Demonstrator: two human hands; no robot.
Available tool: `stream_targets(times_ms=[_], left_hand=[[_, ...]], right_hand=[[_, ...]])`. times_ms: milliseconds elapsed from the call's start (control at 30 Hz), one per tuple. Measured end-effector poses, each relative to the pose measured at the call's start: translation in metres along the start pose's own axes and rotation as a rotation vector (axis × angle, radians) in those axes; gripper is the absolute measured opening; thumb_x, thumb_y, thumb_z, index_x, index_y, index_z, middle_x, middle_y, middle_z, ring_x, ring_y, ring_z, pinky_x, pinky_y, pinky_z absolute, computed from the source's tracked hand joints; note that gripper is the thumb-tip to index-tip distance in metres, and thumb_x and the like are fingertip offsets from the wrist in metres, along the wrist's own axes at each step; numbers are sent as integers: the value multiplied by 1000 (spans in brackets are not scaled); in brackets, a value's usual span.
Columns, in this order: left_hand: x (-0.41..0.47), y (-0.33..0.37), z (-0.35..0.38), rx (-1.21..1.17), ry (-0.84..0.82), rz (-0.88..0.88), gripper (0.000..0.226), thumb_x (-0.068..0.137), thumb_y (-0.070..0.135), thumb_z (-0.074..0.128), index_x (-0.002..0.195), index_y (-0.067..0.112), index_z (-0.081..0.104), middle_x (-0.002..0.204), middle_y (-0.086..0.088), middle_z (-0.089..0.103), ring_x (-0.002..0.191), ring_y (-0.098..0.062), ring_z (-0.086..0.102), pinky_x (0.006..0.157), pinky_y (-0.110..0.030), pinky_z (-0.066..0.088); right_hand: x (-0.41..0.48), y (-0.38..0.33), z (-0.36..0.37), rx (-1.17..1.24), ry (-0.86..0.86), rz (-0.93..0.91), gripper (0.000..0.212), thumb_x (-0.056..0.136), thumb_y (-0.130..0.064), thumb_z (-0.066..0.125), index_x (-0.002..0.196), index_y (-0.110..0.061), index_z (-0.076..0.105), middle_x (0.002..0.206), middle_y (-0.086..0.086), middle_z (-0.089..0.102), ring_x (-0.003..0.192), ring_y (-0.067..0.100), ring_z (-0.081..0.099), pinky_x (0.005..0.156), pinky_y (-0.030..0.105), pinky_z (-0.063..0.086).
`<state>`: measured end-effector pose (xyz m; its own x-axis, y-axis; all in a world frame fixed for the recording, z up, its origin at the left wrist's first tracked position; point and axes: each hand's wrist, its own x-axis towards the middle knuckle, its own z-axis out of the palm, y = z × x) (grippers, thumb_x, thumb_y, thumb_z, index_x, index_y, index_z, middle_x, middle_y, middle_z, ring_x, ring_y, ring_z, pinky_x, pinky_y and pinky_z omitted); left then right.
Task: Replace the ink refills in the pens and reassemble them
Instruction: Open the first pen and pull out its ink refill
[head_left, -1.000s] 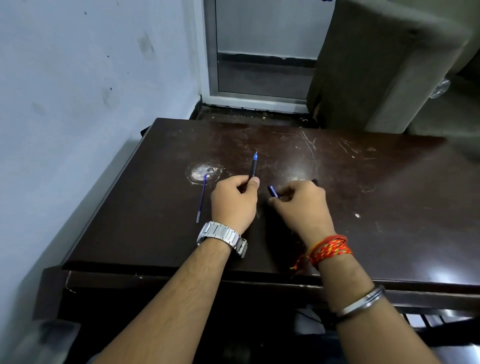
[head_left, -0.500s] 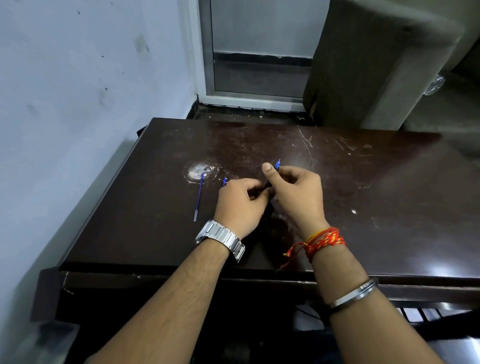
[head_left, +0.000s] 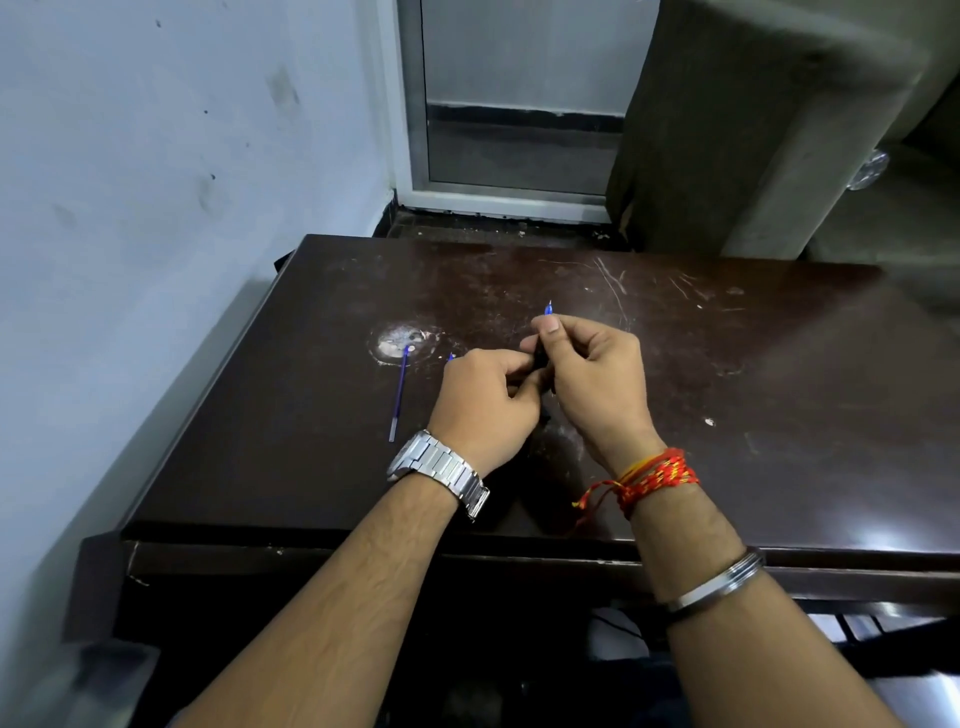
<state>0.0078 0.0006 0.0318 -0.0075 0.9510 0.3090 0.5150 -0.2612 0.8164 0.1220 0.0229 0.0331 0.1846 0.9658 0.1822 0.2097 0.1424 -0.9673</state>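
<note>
The dark table (head_left: 753, 395) runs with its left edge close along the pale wall (head_left: 156, 182), leaving only a thin strip of shadow between them. Its far edge stops short of the door frame (head_left: 514, 200) and a grey armchair (head_left: 753, 130). The near edge lies under both forearms. To the right of the hands the scratched top stretches wide. To their left, a loose refill (head_left: 398, 397) lies on the wood, its upper end on a worn pale patch (head_left: 400, 338) and its lower end pointing toward the near edge, just beside the left wrist but apart from it. The right hand (head_left: 597, 384) is raised over the middle of the table, with thumb and forefinger pinched tight round a dark pen (head_left: 540, 358). The pen's blue point sticks up past the thumbnail, away from the person. The left hand (head_left: 485, 400) is curled close, its fingertips meeting the right hand at the lower part of the barrel. It grips a blue-tipped piece (head_left: 451, 356), of which only the tip shows past the knuckles; the rest is hidden in the fist. A steel wristwatch (head_left: 441, 470) sits on the left wrist. A red and yellow thread band (head_left: 657, 478) and a metal bangle (head_left: 719, 582) are on the right.
</note>
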Motion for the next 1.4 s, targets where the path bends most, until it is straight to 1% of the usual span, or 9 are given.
stream_targets(times_ms=[133, 233, 400, 667, 833, 1000, 1133, 1267, 1400], left_hand=[[0, -3, -1, 41, 15, -12, 8, 81, 17, 70, 85, 16, 77, 51, 13, 63, 50, 1, 59, 49, -4, 36], [2, -5, -1, 84, 33, -22, 7, 81, 19, 69, 80, 17, 75, 55, 8, 64, 52, -7, 59, 50, -13, 40], [1, -6, -1, 39, 53, -19, 10, 81, 19, 69, 87, 21, 78, 63, 5, 71, 61, -2, 64, 52, -9, 46], [2, -6, -1, 60, 90, 2, 8, 79, 19, 71, 84, 20, 77, 60, 6, 69, 60, -4, 63, 51, -6, 42], [2, -5, 0, 10, 98, -7, 11, 80, 18, 72, 89, 20, 78, 69, 5, 74, 64, 0, 65, 54, -4, 44], [1, -5, 0, 41, 94, 14, 9, 79, 19, 71, 84, 21, 77, 56, 11, 65, 60, -1, 63, 48, -4, 39], [0, -5, 0, 21, 107, 25, 12, 79, 17, 72, 89, 20, 78, 59, 15, 65, 69, 2, 64, 52, -1, 40], [1, -7, 0, 53, 89, 14, 8, 80, 21, 70, 84, 20, 76, 64, 7, 70, 58, -4, 63, 51, -7, 42], [1, -7, 0, 59, 92, 29, 8, 80, 20, 70, 83, 20, 77, 59, 8, 68, 61, -4, 62, 49, -5, 39]], right_hand=[[-1, -1, 0, 46, -21, 20, 13, 86, -34, 74, 90, -21, 72, 83, -1, 75, 79, 15, 71, 75, 36, 59], [-2, 0, 1, 49, 69, 31, 37, 70, -36, 88, 93, -17, 66, 85, 0, 71, 76, 11, 69, 71, 28, 59], [-1, 2, 2, 96, 30, 26, 4, 85, -21, 76, 85, -20, 72, 68, -9, 69, 55, -2, 60, 53, 16, 48], [-1, 3, 6, 113, 42, 7, 15, 80, -24, 81, 88, -24, 69, 77, -3, 72, 72, 10, 67, 71, 30, 58], [-1, 2, 5, 195, 38, 38, 10, 90, -20, 66, 97, -25, 72, 76, -10, 75, 65, 2, 66, 62, 23, 54], [-4, 3, 5, 116, 31, 12, 20, 84, -22, 77, 101, -24, 68, 85, 2, 74, 79, 16, 69, 80, 40, 61], [-2, 2, 6, 170, 43, 41, 16, 87, -16, 64, 95, -29, 70, 86, -2, 76, 79, 10, 69, 76, 34, 59], [-4, 3, 6, 146, 48, 30, 25, 80, -31, 79, 101, -25, 68, 86, -5, 72, 77, 11, 66, 74, 35, 59], [-4, 3, 7, 117, 46, 6, 17, 85, -18, 74, 97, -28, 68, 82, -4, 73, 78, 13, 69, 78, 37, 60]])
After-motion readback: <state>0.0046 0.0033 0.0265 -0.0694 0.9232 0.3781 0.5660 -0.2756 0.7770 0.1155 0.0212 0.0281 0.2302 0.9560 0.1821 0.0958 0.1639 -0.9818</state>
